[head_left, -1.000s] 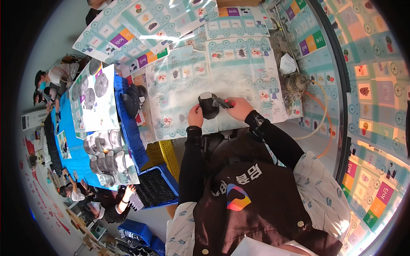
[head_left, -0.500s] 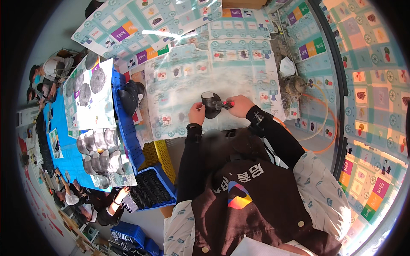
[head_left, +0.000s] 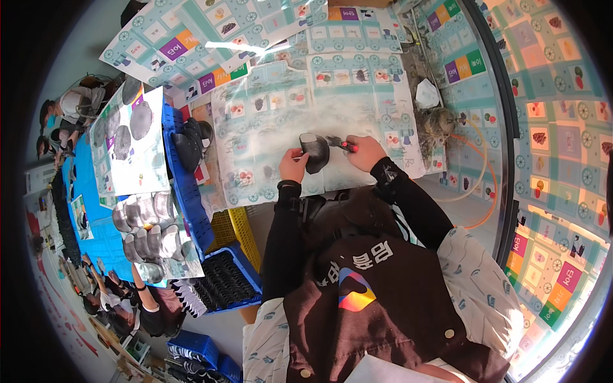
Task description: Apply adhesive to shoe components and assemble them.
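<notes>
My left hand (head_left: 293, 167) pinches the left edge of a black, curved shoe part (head_left: 315, 155) with a pale patch at its far end. It is held over the paper-covered worktable (head_left: 268, 137). In my right hand (head_left: 366, 154), closed around it, is a small black-and-red tool that looks like a spray gun (head_left: 339, 143). Its black front end points left at the shoe part, with a small gap between them. The fingers of my right hand partly hide the tool.
An orange hose (head_left: 490, 203) curves on the right, near a residue-covered round canister (head_left: 438, 123). At the left, a blue crate (head_left: 186, 185) stands beside a board of grey curved pieces (head_left: 152, 239). Below are a yellow crate (head_left: 241, 239) and a blue crate of black pieces (head_left: 225, 281). Other people work at the far left.
The spray gun has moved slightly right, opening a gap from the shoe part. The shoe part has turned a little. At the lower left, a co-worker's arm has shifted.
</notes>
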### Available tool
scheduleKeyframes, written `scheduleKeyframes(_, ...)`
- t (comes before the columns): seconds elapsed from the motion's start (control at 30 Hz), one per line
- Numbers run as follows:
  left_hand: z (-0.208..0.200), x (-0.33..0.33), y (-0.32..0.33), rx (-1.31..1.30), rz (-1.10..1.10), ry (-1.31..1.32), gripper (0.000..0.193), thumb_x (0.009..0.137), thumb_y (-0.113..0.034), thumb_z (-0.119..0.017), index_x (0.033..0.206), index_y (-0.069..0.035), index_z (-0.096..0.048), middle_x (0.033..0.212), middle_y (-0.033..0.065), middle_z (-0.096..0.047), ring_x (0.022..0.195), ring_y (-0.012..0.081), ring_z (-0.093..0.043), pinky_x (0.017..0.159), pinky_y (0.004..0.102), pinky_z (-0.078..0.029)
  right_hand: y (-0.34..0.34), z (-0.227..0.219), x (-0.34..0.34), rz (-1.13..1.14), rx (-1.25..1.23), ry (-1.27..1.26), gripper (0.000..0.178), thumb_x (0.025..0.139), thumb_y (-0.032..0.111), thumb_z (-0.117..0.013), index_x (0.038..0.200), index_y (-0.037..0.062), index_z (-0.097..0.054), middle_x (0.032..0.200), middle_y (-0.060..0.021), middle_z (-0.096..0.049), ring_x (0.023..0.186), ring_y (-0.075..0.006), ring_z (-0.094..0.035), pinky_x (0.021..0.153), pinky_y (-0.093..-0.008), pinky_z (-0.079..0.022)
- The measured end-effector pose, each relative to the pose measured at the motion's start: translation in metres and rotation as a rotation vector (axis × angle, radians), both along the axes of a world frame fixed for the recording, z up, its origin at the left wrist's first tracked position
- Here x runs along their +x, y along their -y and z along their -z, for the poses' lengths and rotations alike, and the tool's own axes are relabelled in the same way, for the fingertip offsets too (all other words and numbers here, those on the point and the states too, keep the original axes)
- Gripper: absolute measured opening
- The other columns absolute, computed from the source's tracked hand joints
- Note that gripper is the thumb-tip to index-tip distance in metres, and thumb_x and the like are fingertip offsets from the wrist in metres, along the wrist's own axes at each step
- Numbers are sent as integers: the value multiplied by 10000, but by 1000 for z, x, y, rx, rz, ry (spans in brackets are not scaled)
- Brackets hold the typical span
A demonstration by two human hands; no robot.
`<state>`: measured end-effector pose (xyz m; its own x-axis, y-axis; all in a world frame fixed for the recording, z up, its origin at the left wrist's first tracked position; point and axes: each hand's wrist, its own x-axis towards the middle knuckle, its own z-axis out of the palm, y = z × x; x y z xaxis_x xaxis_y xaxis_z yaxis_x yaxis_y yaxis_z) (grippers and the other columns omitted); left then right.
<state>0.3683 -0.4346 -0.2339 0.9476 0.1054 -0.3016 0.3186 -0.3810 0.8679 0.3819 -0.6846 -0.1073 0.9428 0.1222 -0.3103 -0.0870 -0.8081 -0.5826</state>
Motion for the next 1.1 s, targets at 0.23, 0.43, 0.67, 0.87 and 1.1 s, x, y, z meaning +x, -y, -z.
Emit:
scheduleKeyframes(0.23, -6, 1, 4, 28, 9, -9, 369, 845, -275, -784, 1101, -28, -684, 968, 119, -747, 857, 250, -711, 768, 376, -554, 3, 11, -27, -125, 63, -5, 236, 763, 184, -603, 966, 107, -696, 826, -229, -676, 845, -442, -645, 765, -518, -523)
scheduleKeyframes(0.43, 10, 1, -2, 34, -54, -12, 353, 840, -269, -781, 1083, -30, -690, 966, 115, -747, 851, 244, -710, 759, 373, -552, -9, -2, -18, -53, 131, -91, 250, 785, 177, -588, 993, 109, -710, 860, -240, -671, 856, -446, -631, 753, -515, -503)
scheduleKeyframes(0.67, 9, -1, 0, 15, -36, 18, 353, 840, -276, -781, 1072, -24, -694, 951, 116, -747, 853, 236, -711, 764, 370, -552, -8, -2, -22, -15, 112, -106, 261, 798, 190, -588, 1011, 104, -712, 881, -222, -681, 883, -441, -632, 785, -511, -512)
scheduleKeyframes(0.87, -2, 2, 6, 50, -28, -16, 362, 841, -288, -789, 1065, -21, -689, 962, 116, -747, 857, 228, -713, 761, 357, -554, -5, -1, -31, -114, 14, -39, 270, 776, 186, -571, 992, 108, -712, 819, -204, -675, 846, -446, -638, 776, -538, -510)
scheduleKeyframes(1.1, -6, -2, 13, 51, -35, 19, 352, 835, -276, -796, 1064, -34, -682, 927, 110, -744, 830, 233, -714, 748, 361, -556, -6, -14, -22, 34, -39, -71, 299, 775, 200, -569, 1020, 108, -713, 843, -214, -689, 886, -433, -648, 815, -516, -517)
